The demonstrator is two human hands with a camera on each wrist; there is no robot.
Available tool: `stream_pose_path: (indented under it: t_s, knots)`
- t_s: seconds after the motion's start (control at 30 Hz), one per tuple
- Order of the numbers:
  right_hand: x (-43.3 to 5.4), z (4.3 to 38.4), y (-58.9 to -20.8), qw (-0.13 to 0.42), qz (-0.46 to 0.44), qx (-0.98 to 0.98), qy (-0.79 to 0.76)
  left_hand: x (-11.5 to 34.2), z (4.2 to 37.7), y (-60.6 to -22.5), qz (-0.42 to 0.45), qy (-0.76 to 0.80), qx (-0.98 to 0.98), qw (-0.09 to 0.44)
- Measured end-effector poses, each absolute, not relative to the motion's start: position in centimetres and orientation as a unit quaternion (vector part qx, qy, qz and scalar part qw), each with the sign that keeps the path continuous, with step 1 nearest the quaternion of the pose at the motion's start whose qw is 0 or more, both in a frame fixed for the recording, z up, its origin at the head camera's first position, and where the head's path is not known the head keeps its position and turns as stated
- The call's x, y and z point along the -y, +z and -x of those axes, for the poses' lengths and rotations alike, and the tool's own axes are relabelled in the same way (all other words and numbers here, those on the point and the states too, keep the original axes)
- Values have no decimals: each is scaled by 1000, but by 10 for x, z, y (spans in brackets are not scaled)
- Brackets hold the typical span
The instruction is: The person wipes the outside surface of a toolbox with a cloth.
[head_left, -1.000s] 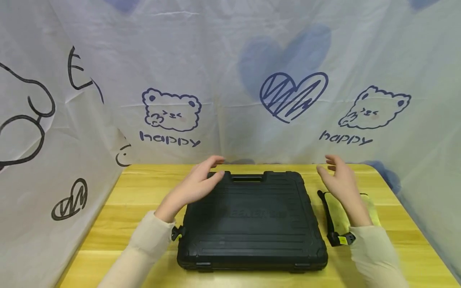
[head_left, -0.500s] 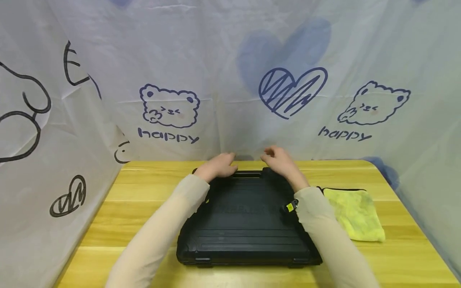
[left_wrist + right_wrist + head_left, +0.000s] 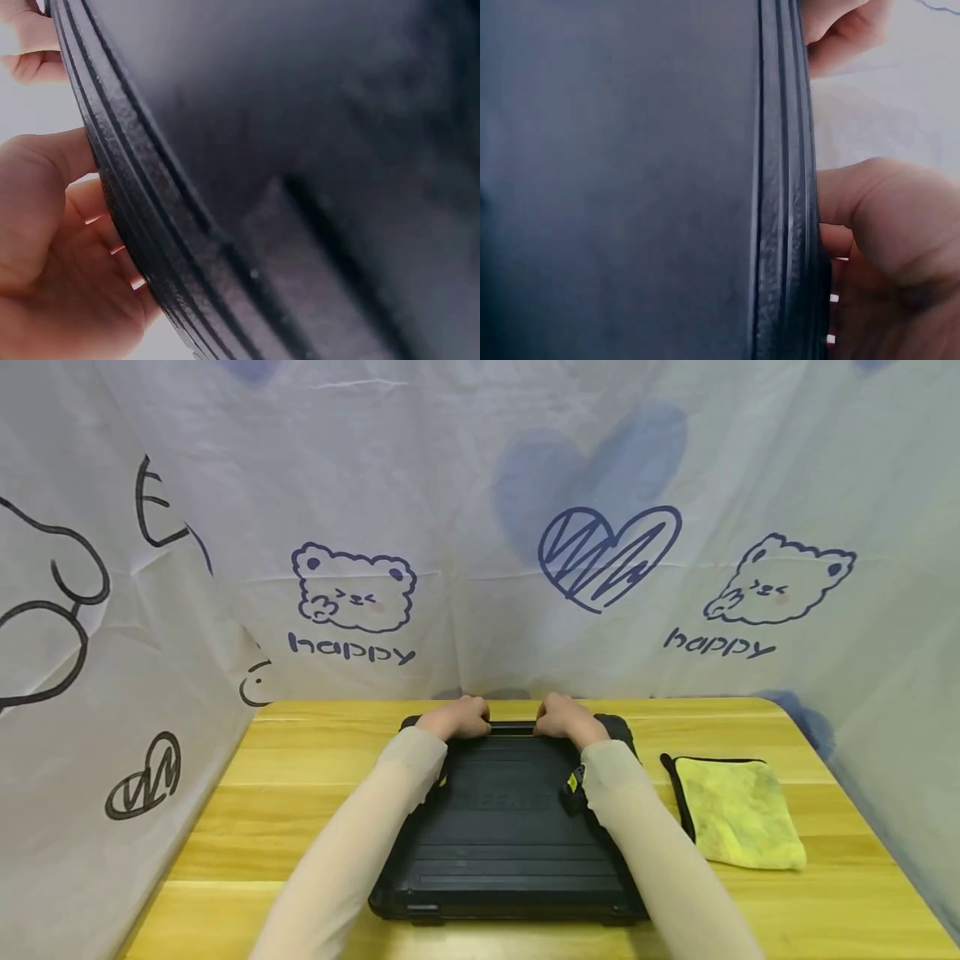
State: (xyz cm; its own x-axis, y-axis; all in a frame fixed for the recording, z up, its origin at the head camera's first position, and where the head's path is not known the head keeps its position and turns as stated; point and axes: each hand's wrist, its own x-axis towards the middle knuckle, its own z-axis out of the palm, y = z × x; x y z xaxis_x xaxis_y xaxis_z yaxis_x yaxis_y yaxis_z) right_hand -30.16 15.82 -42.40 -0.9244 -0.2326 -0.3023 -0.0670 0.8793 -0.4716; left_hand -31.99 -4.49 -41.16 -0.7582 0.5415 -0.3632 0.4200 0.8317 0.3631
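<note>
A closed black plastic carrying case [image 3: 517, 827] lies flat on the table, its built-in handle [image 3: 513, 727] at the far edge and its latches towards me. My left hand [image 3: 459, 718] holds the far edge at the handle's left end. At the right end, my right hand [image 3: 567, 720] holds the same edge. In the left wrist view the fingers of the left hand [image 3: 60, 247] reach behind the case's ridged edge, with the fingertips hidden. Likewise, the right wrist view has the right hand [image 3: 900, 247] curled against that edge, thumb nearest the camera.
A yellow cloth pouch [image 3: 738, 810] with black trim lies right of the case on the wooden table [image 3: 300, 793]. Close behind the table's far edge hangs a white printed sheet [image 3: 465, 610]. It continues along the left and right sides.
Both hands have moved inward and come down from above the case's far corners onto its handle edge. The right arm no longer covers the yellow pouch. The case has stayed in place.
</note>
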Motion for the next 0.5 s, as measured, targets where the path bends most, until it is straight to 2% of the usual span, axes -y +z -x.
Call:
stream_pose_path:
  t_s: [0.33,0.5]
  knots:
    - [-156,309,-428,186,93,-958,-199,34,321,-413,-240,105,-937,230]
    - [-150,311,-429,174,90,-964,-182,30,326,-413,-241,80,-933,254]
